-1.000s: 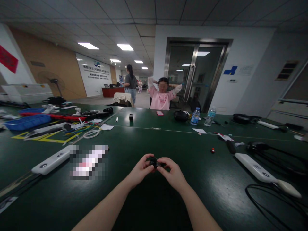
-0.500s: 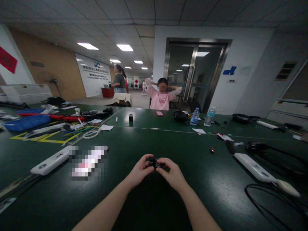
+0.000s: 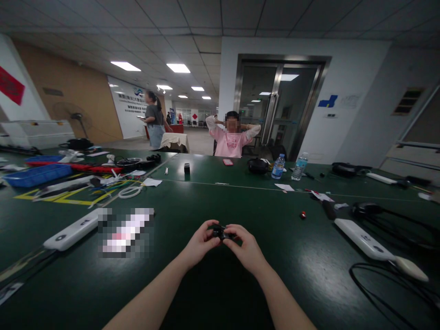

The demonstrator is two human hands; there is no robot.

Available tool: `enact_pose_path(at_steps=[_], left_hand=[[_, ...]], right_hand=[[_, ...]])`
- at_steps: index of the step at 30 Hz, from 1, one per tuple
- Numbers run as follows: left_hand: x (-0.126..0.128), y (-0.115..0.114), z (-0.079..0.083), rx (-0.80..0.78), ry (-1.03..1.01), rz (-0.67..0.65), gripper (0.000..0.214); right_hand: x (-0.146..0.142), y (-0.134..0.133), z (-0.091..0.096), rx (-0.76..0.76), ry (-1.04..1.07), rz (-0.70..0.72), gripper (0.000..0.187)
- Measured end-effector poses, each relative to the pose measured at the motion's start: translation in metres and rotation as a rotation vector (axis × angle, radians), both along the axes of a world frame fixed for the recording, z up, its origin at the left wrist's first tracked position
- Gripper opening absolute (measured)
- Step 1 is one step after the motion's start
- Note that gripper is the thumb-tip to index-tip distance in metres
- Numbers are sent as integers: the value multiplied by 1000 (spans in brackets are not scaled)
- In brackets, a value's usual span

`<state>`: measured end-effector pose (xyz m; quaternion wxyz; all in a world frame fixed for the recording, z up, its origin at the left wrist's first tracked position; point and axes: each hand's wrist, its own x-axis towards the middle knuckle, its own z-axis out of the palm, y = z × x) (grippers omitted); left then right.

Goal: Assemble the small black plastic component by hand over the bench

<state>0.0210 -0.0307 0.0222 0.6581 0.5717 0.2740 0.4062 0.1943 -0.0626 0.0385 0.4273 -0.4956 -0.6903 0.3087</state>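
Over by the left edge of the dark green bench (image 3: 192, 197) sit a blue plastic tray (image 3: 37, 174) and, nearer, a long white plastic handheld unit (image 3: 74, 231), neither being touched. Honestly not much has shifted in the last second. A person in a grey top (image 3: 154, 120) in the background has walked off to the left, while the wearer's hands stay put near the bench's near edge, so the fiddling just carries on.

The left hand (image 3: 201, 243) pinches a small black round part (image 3: 220, 232) with fingers curled in tight. The right hand (image 3: 244, 247) closes thumb and forefinger on its other side. The part hangs just above the bench between them.

Further right lie a tiny red piece (image 3: 303, 214) and a second white unit (image 3: 364, 238), with a black cable (image 3: 378, 284) looping near the right edge.
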Motion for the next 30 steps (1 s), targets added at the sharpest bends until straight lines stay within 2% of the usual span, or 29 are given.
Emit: enact_pose_path(at_steps=[7,14,20,30], left_hand=[[0,0,1,8,21,56,43],[-1,0,4,13,58,122,43],[-1,-1,7,-11,65,152,45],[-2,-3,10,-39,68,157,47]], right_hand=[[3,2,1,127,78,-71,17],[12,1,7,67,75,-123,22],[21,3,9,115,103,-172,22],[39,7,8,186,249,-344,23]])
